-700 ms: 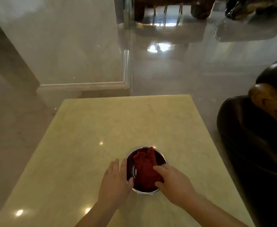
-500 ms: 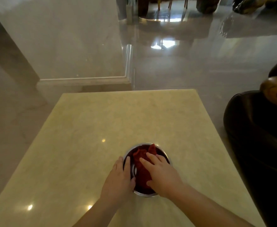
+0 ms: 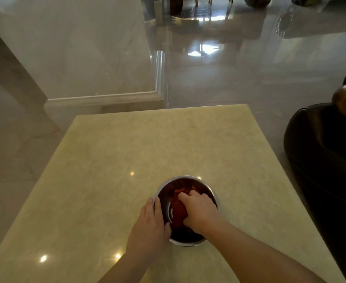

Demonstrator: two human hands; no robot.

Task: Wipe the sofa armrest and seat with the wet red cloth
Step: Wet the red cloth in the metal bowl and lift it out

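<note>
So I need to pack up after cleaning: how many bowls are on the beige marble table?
1. A round steel bowl sits near the table's front edge, the left hand on its rim, the right hand inside gripping the red cloth.

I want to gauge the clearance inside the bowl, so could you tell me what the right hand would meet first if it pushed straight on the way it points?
Probably the bowl's far inner wall, since the right hand is closed on the red cloth.

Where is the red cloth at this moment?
In the head view, the red cloth sits inside the metal bowl on the near part of the table, under the right hand; the left hand holds the bowl's left rim.
</note>
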